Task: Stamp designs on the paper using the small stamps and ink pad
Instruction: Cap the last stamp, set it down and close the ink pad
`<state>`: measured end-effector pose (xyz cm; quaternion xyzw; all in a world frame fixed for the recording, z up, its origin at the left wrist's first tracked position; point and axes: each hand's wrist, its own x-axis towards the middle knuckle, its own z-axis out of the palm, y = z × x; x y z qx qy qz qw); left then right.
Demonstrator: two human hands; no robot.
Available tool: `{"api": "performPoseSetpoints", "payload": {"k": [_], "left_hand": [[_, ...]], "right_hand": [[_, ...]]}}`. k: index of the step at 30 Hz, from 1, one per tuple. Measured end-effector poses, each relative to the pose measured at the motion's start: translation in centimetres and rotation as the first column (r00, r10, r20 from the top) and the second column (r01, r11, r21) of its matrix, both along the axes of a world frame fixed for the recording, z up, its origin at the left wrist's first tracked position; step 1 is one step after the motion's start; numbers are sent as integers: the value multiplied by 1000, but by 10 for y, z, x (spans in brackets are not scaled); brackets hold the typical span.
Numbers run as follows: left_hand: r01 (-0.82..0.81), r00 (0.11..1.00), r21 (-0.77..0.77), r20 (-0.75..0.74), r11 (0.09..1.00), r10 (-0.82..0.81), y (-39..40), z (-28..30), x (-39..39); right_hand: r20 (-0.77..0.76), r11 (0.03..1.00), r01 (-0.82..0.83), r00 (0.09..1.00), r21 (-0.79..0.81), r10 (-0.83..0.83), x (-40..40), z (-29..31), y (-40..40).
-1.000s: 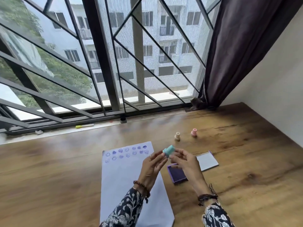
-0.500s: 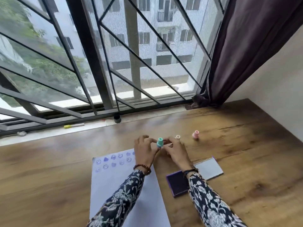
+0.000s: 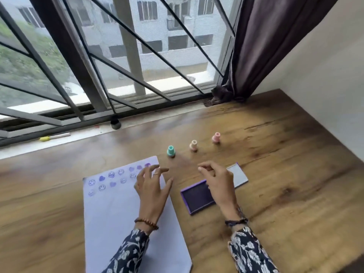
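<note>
A white paper sheet [image 3: 118, 213] lies on the wooden table, with several purple smiley and heart prints along its top edge. A teal stamp [image 3: 171, 151] stands upright just beyond the paper's top right corner. A beige stamp [image 3: 193, 145] and a pink stamp [image 3: 216, 137] stand in a row to its right. The open purple ink pad [image 3: 197, 197] lies right of the paper, its lid [image 3: 237, 174] folded back. My left hand [image 3: 152, 186] hovers over the paper's right edge, fingers spread and empty. My right hand [image 3: 216, 180] hovers over the ink pad, fingers loosely curled, holding nothing.
The wooden table [image 3: 285, 174] meets a window sill with a metal grille at the back. A yellow-capped pen [image 3: 53, 137] lies on the sill. A dark curtain [image 3: 266, 46] hangs at the back right, and a white wall [image 3: 334, 85] borders the table's right side.
Both hands carried the teal stamp forward, set it upright on the table beside the beige stamp, let go, and drew back toward me. The camera tilted down.
</note>
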<state>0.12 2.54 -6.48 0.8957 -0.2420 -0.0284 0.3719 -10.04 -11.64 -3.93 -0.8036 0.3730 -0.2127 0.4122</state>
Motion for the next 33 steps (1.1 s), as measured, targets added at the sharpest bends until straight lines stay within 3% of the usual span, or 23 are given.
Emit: {"api": "performPoseSetpoints", "payload": {"k": [5,10,15,24,26,29,31,33], "left_hand": [[199,979,119,-68,973,-192,14,-3,-41],[262,965,216,-89,941,-248,17,-12,-51],[215,975,258,-6,942,-221,24,-17,-55],[224,975,267,-57,937,-216,32,-20,-60],[227,974,273,-59,935,-220,31,-19,-60],[226,974,274,-52,935,-221,33,-18,-60],[232,973,277,-55,932,-226,33,-19,-61],[245,970,275,-72,930,-234,33,-19,-60]], "right_hand": [[3,928,344,937,142,-348,-66,-24,-5],[86,875,444,881,192,-466,-76,-26,-16],[23,888,428,899,167,-438,-72,-24,-21],[-42,897,412,911,160,-410,-73,-21,-19],[-5,874,435,896,215,-445,-73,-19,-20],[175,881,381,882,281,-438,-74,-9,-13],[235,922,347,895,169,-380,-76,2,-2],[232,968,249,944,-40,-234,-78,11,16]]}}
